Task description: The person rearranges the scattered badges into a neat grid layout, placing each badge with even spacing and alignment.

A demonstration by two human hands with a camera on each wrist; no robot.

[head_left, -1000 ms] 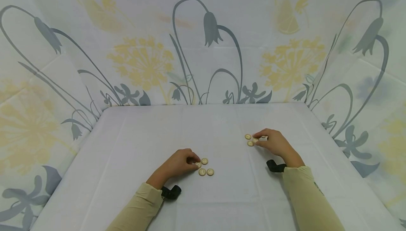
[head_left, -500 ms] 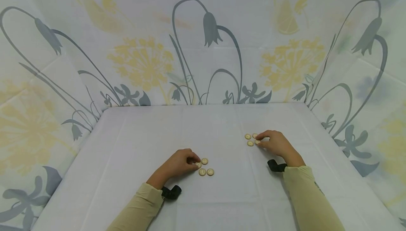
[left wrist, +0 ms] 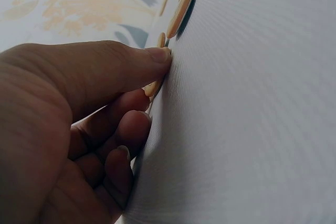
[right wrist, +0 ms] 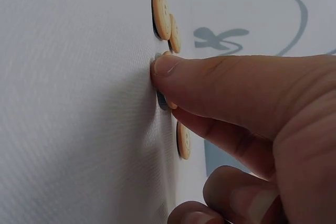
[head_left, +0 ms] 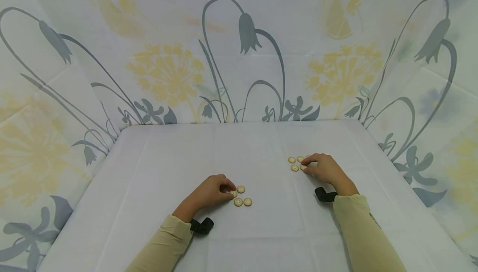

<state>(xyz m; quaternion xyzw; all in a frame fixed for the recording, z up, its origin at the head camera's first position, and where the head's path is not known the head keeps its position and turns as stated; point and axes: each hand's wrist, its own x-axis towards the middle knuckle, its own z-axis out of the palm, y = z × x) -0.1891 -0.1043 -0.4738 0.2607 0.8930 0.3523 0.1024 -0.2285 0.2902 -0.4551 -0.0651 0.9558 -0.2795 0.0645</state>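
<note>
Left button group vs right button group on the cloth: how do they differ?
Count: the left group shows four buttons; the right group at least five, one mostly hidden.
Place: the left group lies closer to the head camera than the right group.
Hands: the left hand pinches at the left group's left side, the right hand at the right group's right.
Shared: round, pale buttons on white cloth.

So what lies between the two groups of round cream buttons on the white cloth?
In the head view, the stretch between the left buttons and the right buttons is bare white cloth.
</note>
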